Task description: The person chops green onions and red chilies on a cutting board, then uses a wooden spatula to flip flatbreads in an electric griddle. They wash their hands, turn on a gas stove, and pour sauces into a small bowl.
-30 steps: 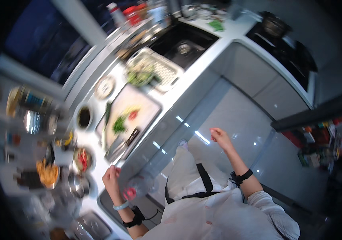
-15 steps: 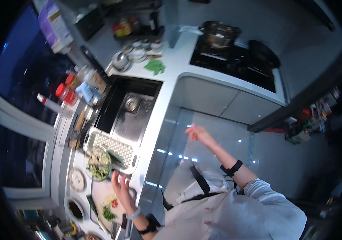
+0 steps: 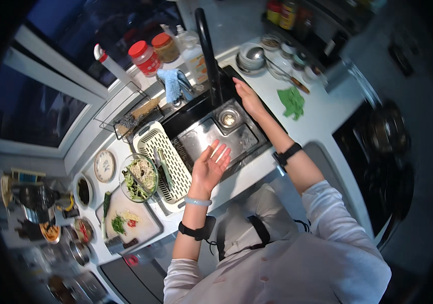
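My left hand (image 3: pixel 211 166) is held palm up over the near edge of the sink (image 3: pixel 196 136), fingers spread and holding nothing. Beside the tall black faucet (image 3: pixel 207 55) at the sink's right side is my right hand (image 3: pixel 248 99). Its fingers are stretched out, and nothing shows in it. A round metal drain (image 3: pixel 228 117) lies in the basin between both hands. Left of my left hand, a pale slotted drain basket (image 3: pixel 177 183) with long green vegetable pieces rests across the sink's edge. A glass bowl of shredded greens and pale strips (image 3: pixel 139 177) stands beside it.
At left, a cutting board (image 3: pixel 143 225) bears chopped greens, red bits and a knife. A blue cloth (image 3: pixel 172 85) hangs behind the sink near red-lidded jars (image 3: pixel 143 57). On the right are a green cloth (image 3: pixel 291 103), a ladle (image 3: pixel 287 73) and a stove with a pot (image 3: pixel 386 129).
The view has turned toward the sink. My right hand has gone from above the floor to beside the faucet; my left hand has left the basket and bowl area for the sink's near edge.
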Motion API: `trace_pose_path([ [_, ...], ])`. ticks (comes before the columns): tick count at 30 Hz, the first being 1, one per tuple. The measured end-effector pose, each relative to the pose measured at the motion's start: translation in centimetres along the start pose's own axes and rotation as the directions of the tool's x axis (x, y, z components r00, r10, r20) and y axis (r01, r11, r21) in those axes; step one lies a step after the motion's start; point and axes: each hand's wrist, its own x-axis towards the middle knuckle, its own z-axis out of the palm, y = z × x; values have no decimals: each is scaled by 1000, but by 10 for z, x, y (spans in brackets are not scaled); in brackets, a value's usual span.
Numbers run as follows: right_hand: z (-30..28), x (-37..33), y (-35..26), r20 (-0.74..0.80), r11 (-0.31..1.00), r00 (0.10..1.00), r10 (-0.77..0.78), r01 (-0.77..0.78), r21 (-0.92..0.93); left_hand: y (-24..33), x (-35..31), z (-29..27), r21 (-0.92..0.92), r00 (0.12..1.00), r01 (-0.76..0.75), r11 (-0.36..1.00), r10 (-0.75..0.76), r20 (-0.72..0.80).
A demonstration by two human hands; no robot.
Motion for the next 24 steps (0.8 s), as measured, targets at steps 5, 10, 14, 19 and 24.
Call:
trace_pose_path([
  [5, 45, 120, 54, 165, 908, 958, -233, 275, -316, -2, 110, 14, -306, 995, -14, 952, -18, -102],
  [10, 37, 100, 68, 270, 838, 924, -270, 364, -407, 3, 190, 10, -561, 981, -166, 811, 80, -174],
  [14, 41, 46, 51, 74, 994, 997, -32, 24, 103, -4, 224, -28, -640, 946, -47, 767, 239, 217],
  [19, 78, -25, 37, 489, 687, 779, 394, -603, 407, -21, 240, -88, -637, 964, -257, 727, 239, -116],
  [24, 83, -44, 61, 451, 851, 745, 492, -520, -70, -45, 211, -59, -454, 814, -281, 845, 461, 354],
])
